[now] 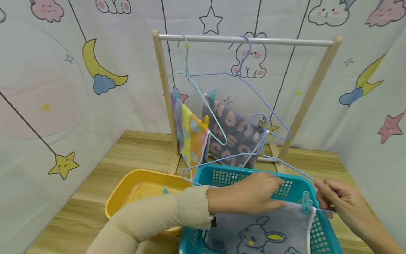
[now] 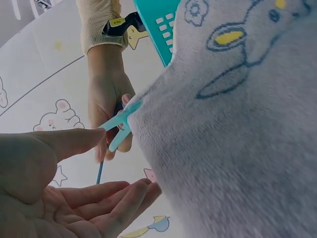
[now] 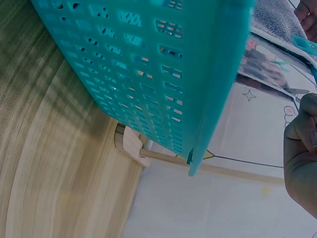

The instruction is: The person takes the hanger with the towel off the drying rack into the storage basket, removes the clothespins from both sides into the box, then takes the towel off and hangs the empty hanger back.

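Observation:
A grey towel with a rabbit drawing (image 1: 260,229) hangs from a blue wire hanger (image 1: 285,162) over the teal basket (image 1: 326,229). My right hand (image 1: 342,201) grips the hanger's right end, thumb on the wire. Near that end a teal clothespin (image 1: 306,204) clips the towel's corner. My left hand (image 1: 250,194) reaches across in front of the hanger, hiding part of its lower bar. In the left wrist view the left hand (image 2: 74,183) has its fingers extended and parted from the thumb, whose tip appears close to the clothespin (image 2: 119,124); nothing is held.
Behind stands a rack with a white rail (image 1: 291,42) and wooden posts. On it hang a green hanger (image 1: 207,102) with a colourful towel (image 1: 191,132) and a blue hanger with a dark patterned towel (image 1: 233,130). A yellow tray (image 1: 142,173) holding a teal clothespin stands left.

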Demonstrator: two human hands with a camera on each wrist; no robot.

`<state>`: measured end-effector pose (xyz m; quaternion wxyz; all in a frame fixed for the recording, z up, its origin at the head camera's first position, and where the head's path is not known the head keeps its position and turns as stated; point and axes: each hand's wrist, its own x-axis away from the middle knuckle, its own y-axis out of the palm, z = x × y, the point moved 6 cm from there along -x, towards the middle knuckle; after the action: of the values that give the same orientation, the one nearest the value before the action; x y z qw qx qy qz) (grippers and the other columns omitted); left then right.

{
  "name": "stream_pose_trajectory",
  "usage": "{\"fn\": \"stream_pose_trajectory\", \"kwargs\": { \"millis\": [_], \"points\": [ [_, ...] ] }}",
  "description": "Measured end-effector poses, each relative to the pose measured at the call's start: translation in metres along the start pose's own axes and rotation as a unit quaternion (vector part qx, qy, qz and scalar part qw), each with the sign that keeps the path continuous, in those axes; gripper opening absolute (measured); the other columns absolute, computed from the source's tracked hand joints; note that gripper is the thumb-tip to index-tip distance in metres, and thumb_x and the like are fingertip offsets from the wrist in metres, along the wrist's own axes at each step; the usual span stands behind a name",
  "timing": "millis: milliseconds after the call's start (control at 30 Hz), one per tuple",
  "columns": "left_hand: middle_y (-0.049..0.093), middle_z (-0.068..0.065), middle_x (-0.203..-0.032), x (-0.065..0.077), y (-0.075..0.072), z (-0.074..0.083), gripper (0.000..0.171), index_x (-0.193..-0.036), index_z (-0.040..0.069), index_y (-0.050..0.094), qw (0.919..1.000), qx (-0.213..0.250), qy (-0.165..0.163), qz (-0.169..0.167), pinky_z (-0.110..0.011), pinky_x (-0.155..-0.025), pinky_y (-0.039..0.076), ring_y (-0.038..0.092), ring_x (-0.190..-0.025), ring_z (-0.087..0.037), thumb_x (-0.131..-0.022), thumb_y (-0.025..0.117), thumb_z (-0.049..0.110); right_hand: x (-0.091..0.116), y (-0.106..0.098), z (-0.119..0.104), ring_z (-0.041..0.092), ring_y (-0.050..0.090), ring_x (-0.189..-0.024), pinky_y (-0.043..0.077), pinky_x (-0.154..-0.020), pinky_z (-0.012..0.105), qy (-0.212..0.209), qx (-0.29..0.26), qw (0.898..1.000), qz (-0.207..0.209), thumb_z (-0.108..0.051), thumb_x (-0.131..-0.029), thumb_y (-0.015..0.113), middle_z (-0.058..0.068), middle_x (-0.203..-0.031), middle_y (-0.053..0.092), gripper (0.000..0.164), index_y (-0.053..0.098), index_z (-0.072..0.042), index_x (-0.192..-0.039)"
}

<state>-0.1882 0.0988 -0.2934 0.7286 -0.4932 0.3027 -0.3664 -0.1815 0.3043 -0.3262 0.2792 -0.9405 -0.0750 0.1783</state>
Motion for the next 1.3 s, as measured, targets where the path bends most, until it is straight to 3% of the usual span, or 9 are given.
{"fn": "stream_pose_trajectory", "kwargs": {
  "millis": [133, 233, 333, 433, 467, 633, 867, 1133, 1300],
  "points": [
    [0.056, -0.001, -0.14, -0.012, 0.006, 0.007, 0.059, -0.145, 0.002, 0.049, 0.9999, 0.011, 0.012, 0.002, -0.014, -0.098, 0.042, 0.055, -0.12, -0.005, -0.101, 0.057, 0.042, 0.0, 0.001, 0.0, 0.022, 0.046, -0.045, 0.04, -0.041, 0.034, 0.003, -0.003, 1.0, -0.005, -0.01, -0.109, 0.041, 0.006, -0.058, 0.047, 0.038, 0.045, -0.01, -0.071],
    [0.06, 0.001, -0.134, -0.02, 0.008, 0.011, 0.058, -0.144, 0.002, 0.05, 0.9996, 0.012, 0.02, 0.013, -0.01, -0.089, 0.045, 0.059, -0.106, 0.001, -0.101, 0.056, 0.042, -0.001, 0.002, 0.0, 0.023, 0.046, -0.045, 0.042, -0.041, 0.034, 0.003, -0.01, 1.0, -0.01, -0.009, -0.109, 0.04, 0.006, -0.058, 0.047, 0.038, 0.043, -0.01, -0.071],
    [0.068, 0.007, -0.105, -0.026, 0.009, 0.013, 0.047, -0.134, 0.006, 0.06, 0.9996, 0.013, 0.016, 0.021, -0.006, -0.073, 0.045, 0.059, -0.075, 0.006, -0.103, 0.055, 0.04, -0.002, 0.002, -0.001, 0.023, 0.046, -0.046, 0.042, -0.041, 0.034, 0.0, -0.016, 1.0, -0.016, -0.008, -0.109, 0.039, 0.007, -0.059, 0.047, 0.038, 0.043, -0.01, -0.071],
    [0.064, 0.01, -0.082, -0.029, 0.01, 0.013, 0.041, -0.128, 0.008, 0.065, 0.9993, 0.022, 0.007, 0.028, -0.006, -0.061, 0.042, 0.05, -0.052, 0.005, -0.103, 0.054, 0.039, -0.004, 0.002, -0.002, 0.023, 0.046, -0.046, 0.042, -0.041, 0.034, -0.006, -0.02, 1.0, -0.019, -0.007, -0.109, 0.04, 0.007, -0.059, 0.048, 0.037, 0.043, -0.01, -0.071],
    [0.066, 0.01, -0.083, -0.03, 0.01, 0.012, 0.04, -0.127, 0.009, 0.066, 0.9992, 0.028, 0.005, 0.029, -0.005, -0.061, 0.043, 0.051, -0.052, 0.006, -0.103, 0.054, 0.039, -0.004, 0.002, -0.002, 0.022, 0.046, -0.046, 0.042, -0.04, 0.034, -0.008, -0.022, 1.0, -0.019, -0.007, -0.108, 0.04, 0.007, -0.06, 0.048, 0.037, 0.043, -0.01, -0.071],
    [0.071, 0.009, -0.111, -0.033, 0.012, 0.012, 0.039, -0.126, 0.011, 0.066, 0.9971, 0.062, 0.008, 0.043, -0.004, -0.072, 0.044, 0.063, -0.081, 0.011, -0.102, 0.057, 0.041, -0.005, 0.002, -0.001, 0.021, 0.045, -0.046, 0.04, -0.039, 0.034, -0.022, -0.032, 0.999, -0.02, -0.002, -0.107, 0.041, 0.006, -0.06, 0.048, 0.036, 0.044, -0.008, -0.072],
    [0.068, 0.013, -0.088, -0.038, 0.012, 0.018, 0.026, -0.112, 0.014, 0.068, 0.9949, 0.07, 0.039, 0.062, -0.002, -0.064, 0.04, 0.051, -0.065, 0.013, -0.1, 0.062, 0.036, -0.005, 0.002, 0.002, 0.019, 0.044, -0.045, 0.035, -0.038, 0.032, -0.041, -0.022, 0.999, -0.013, 0.003, -0.106, 0.042, 0.003, -0.059, 0.048, 0.036, 0.043, -0.009, -0.071],
    [0.061, 0.012, -0.087, -0.031, 0.011, 0.029, 0.023, -0.116, 0.01, 0.068, 0.9927, 0.06, 0.081, 0.066, -0.004, -0.057, 0.037, 0.046, -0.059, 0.006, -0.105, 0.053, 0.023, -0.006, 0.005, 0.0, 0.02, 0.043, -0.046, 0.036, -0.038, 0.033, -0.045, -0.027, 0.999, -0.008, 0.004, -0.105, 0.041, 0.004, -0.059, 0.048, 0.037, 0.045, -0.009, -0.07],
    [0.063, 0.012, -0.087, -0.028, 0.007, 0.035, 0.022, -0.111, 0.012, 0.071, 0.9917, -0.002, 0.1, 0.08, -0.003, -0.061, 0.036, 0.045, -0.062, 0.006, -0.106, 0.051, 0.021, -0.007, 0.006, 0.0, 0.02, 0.042, -0.046, 0.035, -0.037, 0.033, -0.049, -0.038, 0.998, -0.011, 0.005, -0.105, 0.041, 0.004, -0.059, 0.048, 0.037, 0.044, -0.009, -0.071]
  ]
}}
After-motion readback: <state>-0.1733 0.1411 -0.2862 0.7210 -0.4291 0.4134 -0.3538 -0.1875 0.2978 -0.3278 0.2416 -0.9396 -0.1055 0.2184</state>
